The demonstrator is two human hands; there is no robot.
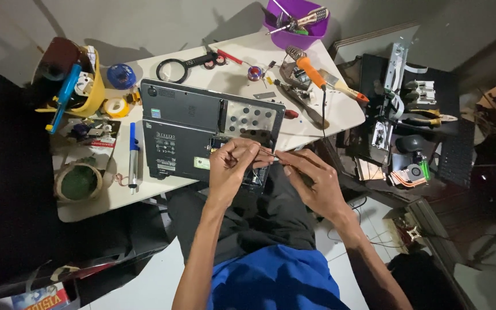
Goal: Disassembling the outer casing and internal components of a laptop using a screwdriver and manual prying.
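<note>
A dark laptop (185,123) lies bottom-up on the white table (144,189), with one panel off and an open bay at its near right corner. My left hand (233,166) rests over that bay, fingers pinched together on the laptop. My right hand (311,181) is just to its right and grips a thin metal tool (270,152), its tip pointing left at my left fingertips. What lies under the fingers is hidden.
A blue-and-white pen-shaped tool (133,155) lies left of the laptop. A yellow bowl (78,86) of tools, tape rolls, a magnifier (173,70), an orange-handled soldering iron (311,72) and a purple bowl (297,23) ring the table. Loose parts and pliers (426,119) clutter the right.
</note>
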